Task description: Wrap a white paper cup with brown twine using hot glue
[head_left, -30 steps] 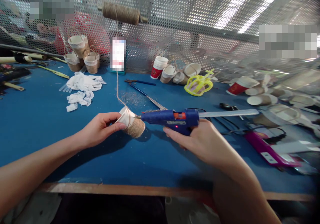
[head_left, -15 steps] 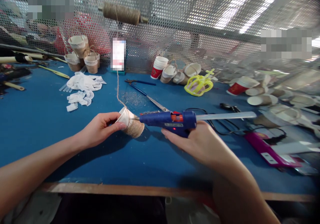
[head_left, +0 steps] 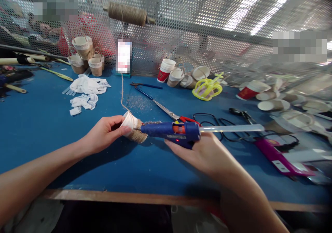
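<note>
cup (head_left: 132,132) juts rightward from pinching left hand (head_left: 105,132); right hand (head_left: 203,153) grips glue gun (head_left: 163,130)

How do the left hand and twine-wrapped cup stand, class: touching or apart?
Touching: the head view shows the left hand gripping the twine-wrapped cup at its white end.

Mid-frame, the left hand (head_left: 110,132) is pinching a twine-wrapped cup (head_left: 137,136), the right hand (head_left: 203,153) is pointing a blue glue gun (head_left: 169,130) at it, and loose string (head_left: 122,91) is trailing down from above!
</note>
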{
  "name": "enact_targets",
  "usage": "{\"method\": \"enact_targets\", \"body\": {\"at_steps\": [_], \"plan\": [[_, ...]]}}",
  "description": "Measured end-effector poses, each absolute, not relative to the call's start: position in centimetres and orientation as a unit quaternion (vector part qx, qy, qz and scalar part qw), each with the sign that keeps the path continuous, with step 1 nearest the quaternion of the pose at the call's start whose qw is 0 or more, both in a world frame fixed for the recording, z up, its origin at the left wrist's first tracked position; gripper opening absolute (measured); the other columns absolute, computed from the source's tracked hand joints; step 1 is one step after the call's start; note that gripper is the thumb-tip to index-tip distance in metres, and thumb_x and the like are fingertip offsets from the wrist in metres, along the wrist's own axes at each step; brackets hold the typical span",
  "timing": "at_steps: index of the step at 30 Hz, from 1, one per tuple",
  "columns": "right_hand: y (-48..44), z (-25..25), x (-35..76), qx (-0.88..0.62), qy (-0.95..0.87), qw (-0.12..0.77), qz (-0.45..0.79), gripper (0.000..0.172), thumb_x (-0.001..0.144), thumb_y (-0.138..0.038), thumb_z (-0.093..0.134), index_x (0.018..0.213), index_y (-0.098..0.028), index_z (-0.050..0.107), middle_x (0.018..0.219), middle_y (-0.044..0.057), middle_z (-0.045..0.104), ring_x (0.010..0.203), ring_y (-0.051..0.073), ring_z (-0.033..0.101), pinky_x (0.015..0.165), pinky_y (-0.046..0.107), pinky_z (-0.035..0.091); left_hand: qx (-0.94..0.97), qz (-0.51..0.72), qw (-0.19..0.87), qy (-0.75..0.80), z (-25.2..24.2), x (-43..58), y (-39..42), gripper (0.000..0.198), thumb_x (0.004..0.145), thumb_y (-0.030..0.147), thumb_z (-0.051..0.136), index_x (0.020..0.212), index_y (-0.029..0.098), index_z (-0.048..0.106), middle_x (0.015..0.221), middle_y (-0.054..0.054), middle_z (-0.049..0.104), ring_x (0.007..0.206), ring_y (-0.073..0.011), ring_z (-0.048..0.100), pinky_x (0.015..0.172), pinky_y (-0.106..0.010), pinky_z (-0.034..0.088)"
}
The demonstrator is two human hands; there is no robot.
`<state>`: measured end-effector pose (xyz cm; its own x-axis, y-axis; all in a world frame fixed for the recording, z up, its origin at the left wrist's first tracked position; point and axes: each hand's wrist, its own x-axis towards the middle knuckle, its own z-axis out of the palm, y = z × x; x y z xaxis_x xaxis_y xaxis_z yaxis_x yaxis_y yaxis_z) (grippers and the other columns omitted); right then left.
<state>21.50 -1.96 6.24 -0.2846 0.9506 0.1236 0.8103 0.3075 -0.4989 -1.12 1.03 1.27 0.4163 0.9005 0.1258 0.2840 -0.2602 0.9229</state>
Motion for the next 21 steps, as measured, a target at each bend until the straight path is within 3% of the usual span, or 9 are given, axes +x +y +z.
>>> {"method": "enact_targets", "body": {"at_steps": [8, 15, 21], "plan": [[-1.78, 6.73, 21.76, -0.560, -0.779, 0.220, 0.176, 0.018, 0.071, -0.034, 0.052, 0.062, -0.019, 0.059, 0.062, 0.001, 0.062, 0.060, 0.017, 0.057, 0.061, 0.027, 0.047, 0.720, 0.355, 0.435, 0.408, 1.19, -1.23, 0.89, 0.021, 0.079, 0.031, 0.051, 0.082, 0.013, 0.062, 0.075, 0.000, 0.063, 0.066, -0.0121, 0.052, 0.059, -0.020, 0.040], [-1.72, 7.03, 22.21, -0.623, -0.736, 0.200, 0.176, 0.030, 0.068, -0.041, 0.052, 0.048, -0.020, 0.045, 0.040, -0.004, 0.043, 0.038, 0.010, 0.038, 0.039, 0.024, 0.035, 0.738, 0.354, 0.417, 0.396, 1.16, -1.37, 0.86, 0.018, 0.079, 0.029, 0.050, 0.078, 0.013, 0.059, 0.071, -0.001, 0.059, 0.064, -0.0118, 0.050, 0.061, -0.021, 0.041], [-1.52, 7.19, 22.29, -0.628, -0.731, 0.208, 0.170, 0.033, 0.068, -0.042, 0.052, 0.045, -0.020, 0.041, 0.037, -0.004, 0.043, 0.037, 0.009, 0.040, 0.038, 0.023, 0.034, 0.770, 0.345, 0.376, 0.383, 1.05, -1.48, 0.82, 0.020, 0.081, 0.028, 0.048, 0.074, 0.013, 0.059, 0.071, -0.001, 0.057, 0.066, -0.0123, 0.050, 0.063, -0.021, 0.042]]}}
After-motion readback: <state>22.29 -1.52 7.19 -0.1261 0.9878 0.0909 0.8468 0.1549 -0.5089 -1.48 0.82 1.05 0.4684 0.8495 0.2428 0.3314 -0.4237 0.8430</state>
